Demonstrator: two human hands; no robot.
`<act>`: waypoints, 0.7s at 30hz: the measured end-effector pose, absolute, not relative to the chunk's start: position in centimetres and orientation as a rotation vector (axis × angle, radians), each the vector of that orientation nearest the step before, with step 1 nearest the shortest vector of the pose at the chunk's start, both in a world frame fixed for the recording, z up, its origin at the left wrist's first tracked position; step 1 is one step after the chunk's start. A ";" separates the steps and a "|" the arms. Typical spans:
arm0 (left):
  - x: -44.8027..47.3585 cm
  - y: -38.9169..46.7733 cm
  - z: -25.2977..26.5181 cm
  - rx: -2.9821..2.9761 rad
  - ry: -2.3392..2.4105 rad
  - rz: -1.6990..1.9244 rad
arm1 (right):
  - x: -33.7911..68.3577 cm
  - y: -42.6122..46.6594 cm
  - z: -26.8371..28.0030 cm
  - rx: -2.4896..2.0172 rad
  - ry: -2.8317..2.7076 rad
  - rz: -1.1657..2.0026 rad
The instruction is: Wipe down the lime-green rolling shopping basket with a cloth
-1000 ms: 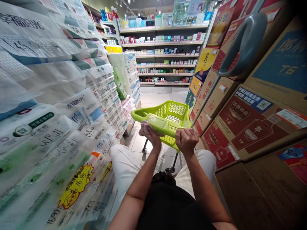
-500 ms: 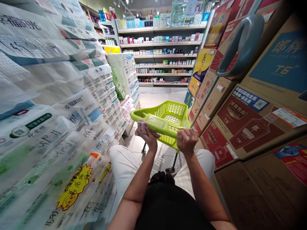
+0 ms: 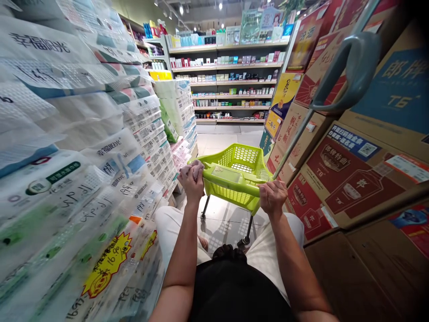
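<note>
A lime-green shopping cart (image 3: 231, 197) with a perforated basket stands in front of me. My left hand (image 3: 192, 190) is closed at the left end of its handle (image 3: 246, 188), with a crumpled pinkish-grey cloth (image 3: 194, 169) bunched between the hand and the cart. At the handle's right end, the fingers of my right hand (image 3: 274, 195) are wrapped round the bar. Just beyond that hand a thin metal pole (image 3: 295, 143) rises to a large grey hook-like loop (image 3: 348, 67). Where the pole's lower end is fixed is hidden. No goods show in the visible part of the basket.
Stacked packs of tissue paper (image 3: 83, 188) line my left side closely. Cartons (image 3: 355, 179) are piled high on the right. A tiled floor (image 3: 217, 141) runs between them to a shelf unit (image 3: 231, 65) of small boxes and bottles.
My left hand and the cloth have moved left to the end of the handle. The cart has turned slightly, and my right hand has shifted a little to the right with it.
</note>
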State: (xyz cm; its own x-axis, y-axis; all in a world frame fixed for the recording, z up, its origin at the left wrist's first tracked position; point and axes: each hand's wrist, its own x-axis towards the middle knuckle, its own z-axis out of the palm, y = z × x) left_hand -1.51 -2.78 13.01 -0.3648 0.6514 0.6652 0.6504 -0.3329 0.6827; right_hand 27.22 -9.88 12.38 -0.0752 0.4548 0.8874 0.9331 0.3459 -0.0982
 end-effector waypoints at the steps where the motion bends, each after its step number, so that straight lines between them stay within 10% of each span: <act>1: -1.5 -2.8 13.4 1.864 1.800 1.811 | 27.1 -9.9 12.8 -1.275 -1.704 -0.670; 16: -0.1 3.3 22.1 2.582 1.683 0.384 | 23.6 -7.4 13.7 -1.581 -1.722 -0.744; 21: -0.3 2.7 18.5 2.612 1.666 0.869 | 23.7 -7.4 13.4 -1.558 -1.722 -0.791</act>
State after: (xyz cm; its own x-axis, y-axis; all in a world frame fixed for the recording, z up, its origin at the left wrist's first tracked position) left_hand -0.28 2.73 18.54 0.3188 0.8191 0.4770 0.8600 -0.4615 0.2177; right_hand 23.69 -7.38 13.44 -0.0575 0.5855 0.8086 0.9949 0.1008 -0.0023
